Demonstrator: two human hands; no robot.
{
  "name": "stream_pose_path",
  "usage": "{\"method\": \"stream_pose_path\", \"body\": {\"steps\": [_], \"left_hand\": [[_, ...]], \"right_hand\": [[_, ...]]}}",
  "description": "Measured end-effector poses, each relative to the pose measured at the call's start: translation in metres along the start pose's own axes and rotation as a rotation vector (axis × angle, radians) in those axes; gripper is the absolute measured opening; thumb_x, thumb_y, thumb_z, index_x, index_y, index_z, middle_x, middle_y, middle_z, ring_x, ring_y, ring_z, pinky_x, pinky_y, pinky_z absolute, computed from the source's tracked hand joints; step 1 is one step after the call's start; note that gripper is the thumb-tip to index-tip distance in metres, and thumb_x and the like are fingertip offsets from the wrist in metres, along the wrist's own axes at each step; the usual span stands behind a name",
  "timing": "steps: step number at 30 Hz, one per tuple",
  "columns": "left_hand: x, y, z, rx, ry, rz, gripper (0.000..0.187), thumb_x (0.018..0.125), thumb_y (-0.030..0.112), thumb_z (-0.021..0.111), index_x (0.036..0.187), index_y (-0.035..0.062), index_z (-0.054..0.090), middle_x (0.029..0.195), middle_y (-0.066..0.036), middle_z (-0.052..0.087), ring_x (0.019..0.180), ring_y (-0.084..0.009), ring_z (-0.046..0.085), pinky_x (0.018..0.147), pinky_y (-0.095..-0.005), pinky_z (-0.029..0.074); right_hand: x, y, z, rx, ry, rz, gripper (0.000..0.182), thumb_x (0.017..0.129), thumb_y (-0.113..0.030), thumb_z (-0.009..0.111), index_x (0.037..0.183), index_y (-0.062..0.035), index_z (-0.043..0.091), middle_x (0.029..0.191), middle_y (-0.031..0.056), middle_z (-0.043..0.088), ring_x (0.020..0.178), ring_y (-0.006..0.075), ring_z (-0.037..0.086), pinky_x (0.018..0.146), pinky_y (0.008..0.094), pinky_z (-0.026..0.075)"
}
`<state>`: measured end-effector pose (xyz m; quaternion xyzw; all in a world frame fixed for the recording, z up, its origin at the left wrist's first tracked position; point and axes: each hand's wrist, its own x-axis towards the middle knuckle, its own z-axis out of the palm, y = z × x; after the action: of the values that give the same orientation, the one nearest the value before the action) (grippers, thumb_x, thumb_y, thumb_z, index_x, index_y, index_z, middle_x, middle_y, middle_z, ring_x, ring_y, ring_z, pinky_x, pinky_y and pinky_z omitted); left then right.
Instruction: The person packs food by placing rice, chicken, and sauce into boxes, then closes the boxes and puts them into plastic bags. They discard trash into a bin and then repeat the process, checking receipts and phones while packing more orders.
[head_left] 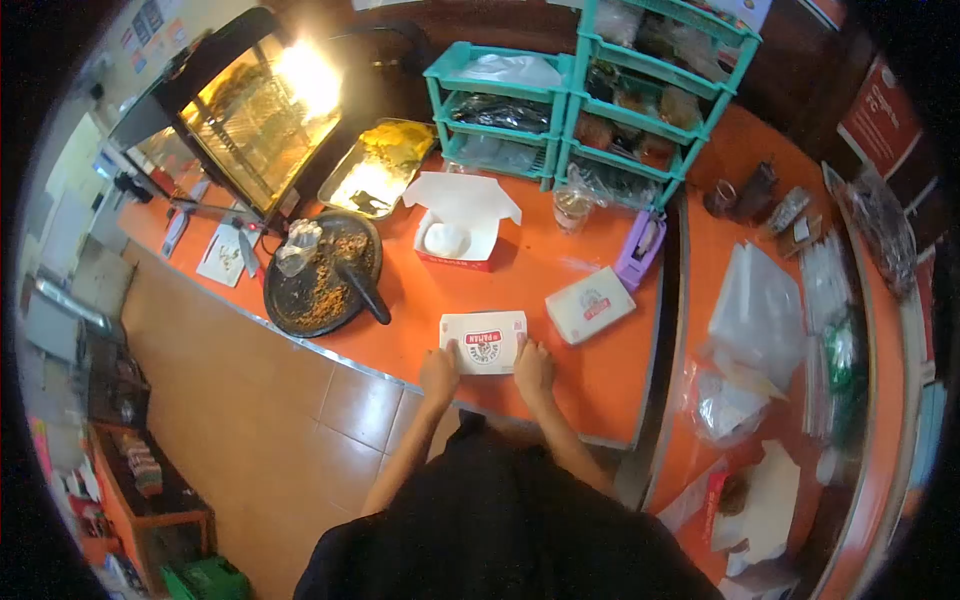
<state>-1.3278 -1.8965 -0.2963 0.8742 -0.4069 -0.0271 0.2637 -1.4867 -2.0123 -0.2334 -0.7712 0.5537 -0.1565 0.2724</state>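
A closed white takeaway box (488,328) with a red-and-black printed lid lies near the front edge of the orange counter. My left hand (438,373) grips its left side and my right hand (534,367) its right side, both thumbs at the lid's edges. Behind it stands an open takeaway box (483,212) holding a white dome of what looks like rice (446,239). To the right sits another closed box (592,305), set at an angle. A dark stone mortar (290,312) with brown crumbly food and a pestle (362,290) is on the left.
Behind are a lit display warmer (250,120), a metal tray (375,180) with yellow food, and teal racks (505,130) of packaged goods. A purple tape dispenser (638,248) stands at the right. Beside the mortar is a knife (250,255). Plastic bags (757,310) lie on the side counter.
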Motion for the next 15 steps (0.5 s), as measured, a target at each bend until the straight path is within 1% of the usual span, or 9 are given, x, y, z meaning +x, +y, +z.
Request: {"method": "stream_pose_path", "body": {"steps": [1,2,4,6,7,10,11,14,15], "left_hand": [[0.002,-0.017,0.012,0.037,-0.038,0.09,0.047,0.098,0.033,0.045,0.076,-0.0044,0.061,0.067,-0.025,0.057,0.06,-0.0447,0.055,0.058,-0.0516,0.044],[0.008,0.004,-0.018,-0.155,-0.073,-0.081,0.055,0.099,0.035,0.043,0.06,-0.0014,0.057,0.048,-0.015,0.051,0.047,-0.038,0.052,0.05,-0.0496,0.041],[0.009,-0.008,-0.039,-0.625,-0.266,-0.163,0.049,0.1,0.035,0.043,0.069,0.0,0.057,0.06,-0.007,0.055,0.059,-0.0253,0.056,0.054,-0.0427,0.041],[-0.01,-0.006,-0.049,-0.884,-0.164,-0.123,0.034,0.102,0.029,0.041,0.106,-0.0025,0.054,0.106,-0.011,0.052,0.102,-0.0198,0.049,0.089,-0.0341,0.04],[-0.014,-0.009,-0.054,-0.807,-0.157,-0.097,0.034,0.102,0.025,0.04,0.112,-0.0045,0.052,0.111,-0.012,0.05,0.107,-0.021,0.047,0.096,-0.0337,0.037],[-0.009,-0.044,-0.021,-0.905,-0.069,0.036,0.039,0.1,0.032,0.046,0.11,-0.0048,0.053,0.111,-0.014,0.052,0.103,-0.0221,0.049,0.091,-0.0361,0.04],[-0.001,-0.036,-0.026,-0.863,-0.173,-0.14,0.04,0.099,0.034,0.047,0.104,-0.0043,0.054,0.104,-0.014,0.055,0.096,-0.0205,0.051,0.083,-0.0347,0.043],[0.022,-0.045,-0.015,-0.779,-0.221,-0.106,0.042,0.098,0.032,0.046,0.088,-0.0053,0.06,0.085,-0.013,0.061,0.074,-0.0206,0.055,0.067,-0.0339,0.044],[0.038,-0.063,-0.009,-0.798,-0.305,-0.272,0.039,0.098,0.032,0.048,0.097,-0.0044,0.062,0.096,-0.014,0.061,0.083,-0.0206,0.055,0.07,-0.035,0.045]], "right_hand": [[-0.002,0.001,-0.006,0.027,-0.016,-0.011,0.041,0.097,-0.033,0.046,0.087,0.0041,0.06,0.088,0.0253,0.06,0.085,0.0411,0.061,0.073,0.0492,0.049],[-0.005,0.008,-0.005,0.093,-0.014,-0.094,0.038,0.097,-0.031,0.047,0.09,0.0036,0.06,0.089,0.0248,0.061,0.086,0.0407,0.061,0.074,0.049,0.048],[-0.005,0.022,-0.009,0.209,0.028,-0.238,0.032,0.096,-0.027,0.048,0.096,0.0026,0.061,0.092,0.0238,0.061,0.089,0.0399,0.06,0.075,0.0487,0.048],[-0.022,0.025,-0.022,0.471,0.118,-0.374,0.028,0.095,-0.023,0.052,0.108,-0.0002,0.061,0.104,0.0205,0.059,0.098,0.0363,0.058,0.082,0.0423,0.048],[-0.029,0.022,-0.029,0.547,0.085,-0.355,0.028,0.094,-0.022,0.053,0.107,0.0011,0.061,0.107,0.0202,0.058,0.099,0.0356,0.058,0.083,0.0412,0.048],[-0.021,0.028,-0.016,0.651,0.049,-0.177,0.021,0.091,-0.018,0.058,0.099,0.0017,0.06,0.089,0.0169,0.063,0.09,0.0285,0.063,0.078,0.0375,0.049],[-0.017,0.026,-0.018,0.754,0.049,-0.084,0.021,0.09,-0.02,0.06,0.092,0.001,0.059,0.081,0.0168,0.064,0.084,0.0279,0.064,0.073,0.0386,0.049],[-0.005,0.018,-0.031,0.61,-0.073,0.106,0.024,0.087,-0.02,0.059,0.103,-0.0027,0.053,0.095,0.0171,0.062,0.092,0.0322,0.062,0.078,0.043,0.048],[-0.002,0.014,-0.033,0.566,0.154,0.012,0.023,0.088,-0.019,0.058,0.104,-0.0037,0.053,0.097,0.0165,0.061,0.094,0.0322,0.06,0.079,0.0439,0.047]]}}
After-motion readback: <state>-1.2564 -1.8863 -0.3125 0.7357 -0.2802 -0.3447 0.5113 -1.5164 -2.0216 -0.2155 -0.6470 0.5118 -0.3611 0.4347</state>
